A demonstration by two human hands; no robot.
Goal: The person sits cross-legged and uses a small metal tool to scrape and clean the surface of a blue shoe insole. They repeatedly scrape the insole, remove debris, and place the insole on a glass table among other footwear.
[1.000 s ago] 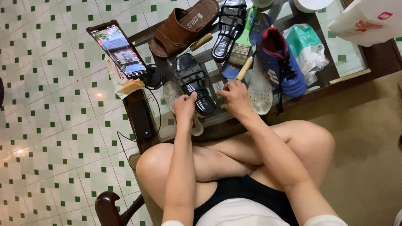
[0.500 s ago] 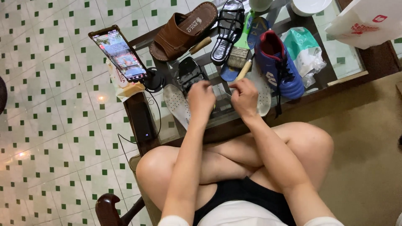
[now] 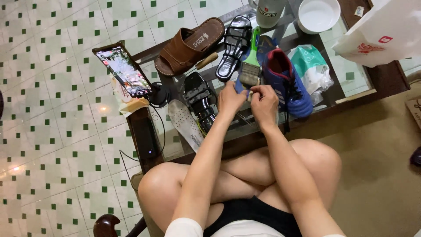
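Note:
My left hand point(image 3: 230, 99) and my right hand point(image 3: 264, 102) meet over the glass table point(image 3: 353, 74), fingertips together at the bristle end of a paintbrush point(image 3: 250, 71) with a green handle. My right hand pinches the bristles. My left hand's fingers curl beside them over a blue piece point(image 3: 238, 86); what they hold is hidden. A blue sports shoe point(image 3: 287, 85) lies just right of my right hand. A black sandal point(image 3: 201, 100) and a white insole point(image 3: 186, 124) lie left of my left forearm.
A brown sandal point(image 3: 188, 45) and a second black sandal point(image 3: 235, 46) lie further back. A phone point(image 3: 123, 70) stands propped at the table's left, with a dark power bank point(image 3: 146, 138) below it. A white bowl point(image 3: 318, 15), a plastic bag point(image 3: 312, 69) and a white paper bag point(image 3: 382, 34) sit right.
Both hands have left the black sandal and white insole and moved up and right to the paintbrush. The insole now lies uncovered beside the sandal.

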